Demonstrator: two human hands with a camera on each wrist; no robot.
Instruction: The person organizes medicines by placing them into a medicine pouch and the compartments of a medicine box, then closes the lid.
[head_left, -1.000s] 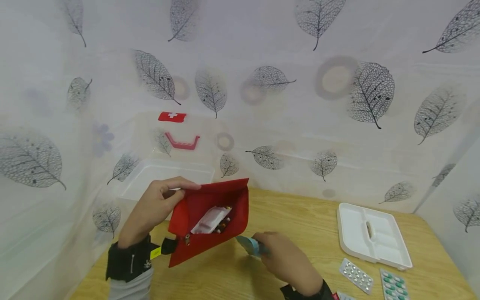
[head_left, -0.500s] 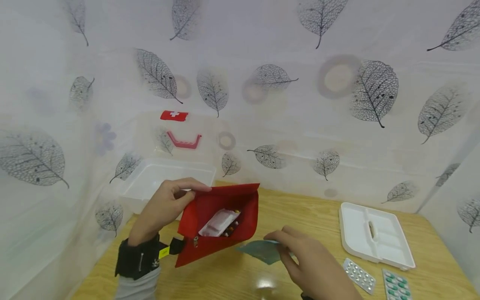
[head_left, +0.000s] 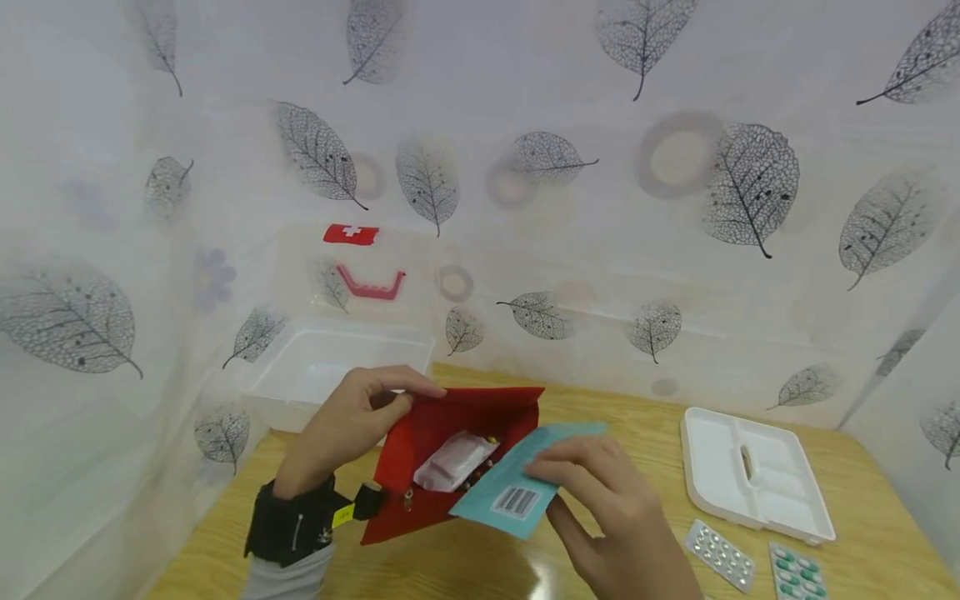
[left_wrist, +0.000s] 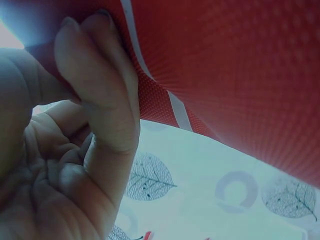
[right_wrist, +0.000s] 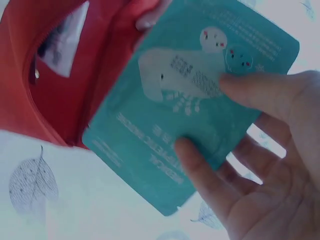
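Note:
My left hand (head_left: 348, 425) grips the upper left edge of an unzipped red zip pouch (head_left: 405, 518) and holds its mouth open. Inside lie a clear packet (head_left: 453, 461) and some small dark and yellow items, too small to tell. Between thumb and fingers, my right hand (head_left: 618, 521) holds a flat teal sachet (head_left: 513, 475) with a barcode at the pouch's right side. Its other face, in the right wrist view, bears the word "MEDICAL" and a pale animal drawing. In the left wrist view, the fingers (left_wrist: 100, 100) curl against the red cloth.
A white box (head_left: 345, 350) with a raised lid and a red handle (head_left: 371, 287) stands at back left. A white divided tray (head_left: 712, 467) lies on the right. Near it are a silver blister pack (head_left: 720, 554) and a green-and-white capsule blister pack (head_left: 797, 575).
My right hand has raised and turned the teal sachet, bringing it in front of the pouch's right side. The pouch has moved right and slightly down with my left hand.

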